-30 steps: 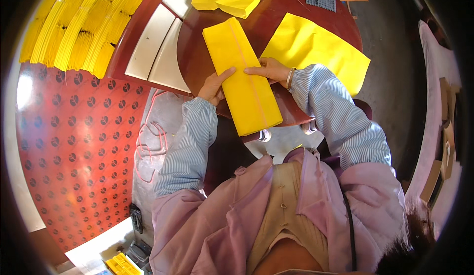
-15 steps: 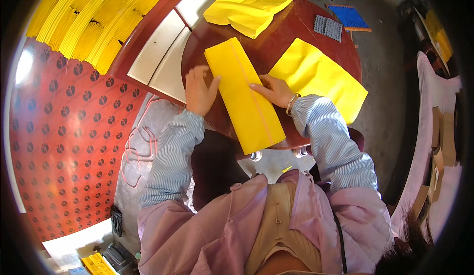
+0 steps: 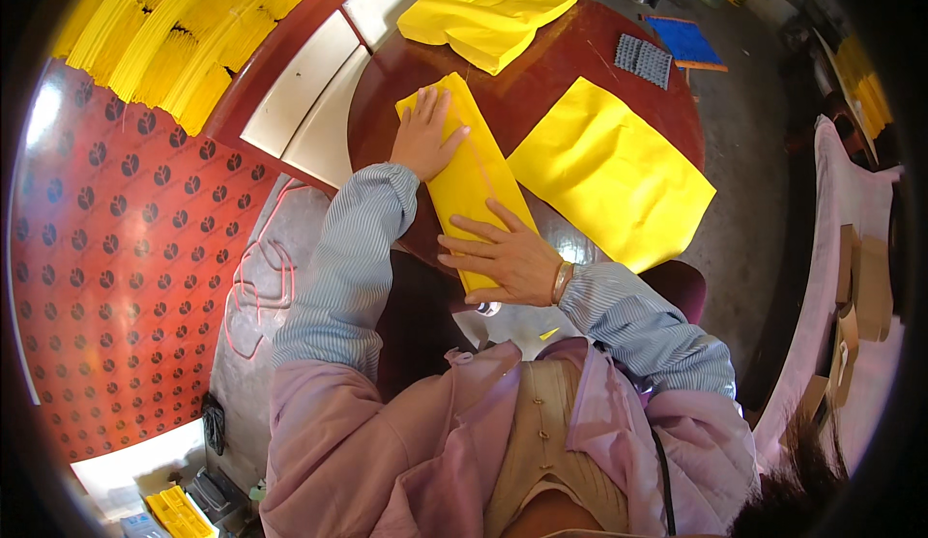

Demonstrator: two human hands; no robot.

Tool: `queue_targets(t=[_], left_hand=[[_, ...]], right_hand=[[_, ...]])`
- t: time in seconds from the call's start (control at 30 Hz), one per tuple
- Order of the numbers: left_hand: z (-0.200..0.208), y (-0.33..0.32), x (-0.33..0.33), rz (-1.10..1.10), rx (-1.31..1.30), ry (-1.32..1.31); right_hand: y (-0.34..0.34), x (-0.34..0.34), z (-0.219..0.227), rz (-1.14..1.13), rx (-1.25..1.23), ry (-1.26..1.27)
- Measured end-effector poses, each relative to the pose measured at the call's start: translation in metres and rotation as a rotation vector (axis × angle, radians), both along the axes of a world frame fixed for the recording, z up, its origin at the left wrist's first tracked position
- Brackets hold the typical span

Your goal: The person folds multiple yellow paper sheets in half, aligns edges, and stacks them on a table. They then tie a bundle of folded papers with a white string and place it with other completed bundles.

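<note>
A long folded yellow sheet (image 3: 480, 173) with a pinkish line along it lies slantwise on the round dark red table (image 3: 619, 93). My left hand (image 3: 425, 140) rests flat on its far part, fingers stretched out. Across its near end my right hand (image 3: 510, 256) lies with the fingers spread, a bracelet at the wrist. To the right of the fold lies a wider yellow sheet (image 3: 614, 173), slightly creased. Another crumpled yellow piece (image 3: 488, 11) sits at the table's far side. Both hands are open and grip nothing; the folded sheet's near end is partly covered.
Stacks of folded yellow pieces (image 3: 184, 30) stand at the upper left on a red surface beside white drawers (image 3: 304, 88). A grey bumpy pad (image 3: 643, 59) lies at the table's far right edge. Pink tubing (image 3: 261, 291) hangs at left. Cardboard boxes (image 3: 860, 291) are at far right.
My left hand has moved from beside the fold onto its far part. My right hand has slid from its right edge down onto the near end, fingers now spread.
</note>
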State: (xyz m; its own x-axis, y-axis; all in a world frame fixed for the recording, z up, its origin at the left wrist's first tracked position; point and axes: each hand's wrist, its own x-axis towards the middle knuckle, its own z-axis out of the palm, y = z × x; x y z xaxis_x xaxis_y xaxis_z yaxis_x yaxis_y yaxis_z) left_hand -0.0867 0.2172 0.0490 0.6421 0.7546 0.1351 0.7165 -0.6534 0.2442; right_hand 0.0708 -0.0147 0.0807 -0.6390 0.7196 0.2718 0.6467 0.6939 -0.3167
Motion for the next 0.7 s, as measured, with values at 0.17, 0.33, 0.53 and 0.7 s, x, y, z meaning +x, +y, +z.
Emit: queue_targets(t=[0.17, 0.33, 0.53, 0.7], left_hand=[[-0.022, 0.001, -0.001, 0.001, 0.051, -0.043], [-0.026, 0.000, 0.001, -0.003, 0.047, -0.081], [-0.004, 0.005, 0.017, -0.017, 0.141, -0.045], [-0.007, 0.011, 0.036, 0.006, 0.069, 0.054]], right_hand=[[0.000, 0.004, -0.019, 0.005, -0.019, 0.029], [-0.002, 0.005, -0.025, 0.007, -0.046, 0.062], [-0.002, 0.003, -0.022, -0.001, -0.030, 0.049], [-0.002, 0.003, -0.020, -0.005, -0.046, 0.061]])
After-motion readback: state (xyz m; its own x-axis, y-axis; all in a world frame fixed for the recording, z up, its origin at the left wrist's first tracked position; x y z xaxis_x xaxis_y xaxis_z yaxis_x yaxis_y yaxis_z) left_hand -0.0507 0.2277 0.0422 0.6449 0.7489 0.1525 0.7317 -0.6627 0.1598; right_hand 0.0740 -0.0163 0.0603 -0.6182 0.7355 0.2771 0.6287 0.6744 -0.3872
